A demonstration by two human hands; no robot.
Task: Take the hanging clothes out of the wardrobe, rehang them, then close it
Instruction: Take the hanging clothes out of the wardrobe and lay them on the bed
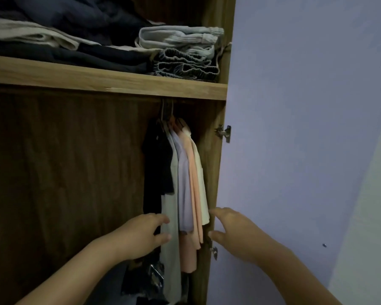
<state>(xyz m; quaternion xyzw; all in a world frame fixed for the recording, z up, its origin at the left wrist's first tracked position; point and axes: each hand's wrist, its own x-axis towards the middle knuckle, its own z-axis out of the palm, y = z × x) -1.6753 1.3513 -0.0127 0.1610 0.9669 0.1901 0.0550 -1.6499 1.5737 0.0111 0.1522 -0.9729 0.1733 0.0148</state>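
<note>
Our left hand [139, 236] reaches in, fingers loosely spread and holding nothing, beside the dark, grey, lilac and peach hanging clothes [180, 183] bunched at the wooden wardrobe's [106, 80] right end; our right hand [231, 232], equally empty, flanks them to gather the bunch.

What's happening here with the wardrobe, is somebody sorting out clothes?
A person is reaching both hands into an open wardrobe. The left hand and right hand come in on either side of a small bunch of hanging clothes, dark, grey, lilac, peach and cream, fingers spread, not gripping anything yet. The clothes are all on their hangers on the rail under the shelf, which carries folded clothes. The door stands open on the right.
</note>
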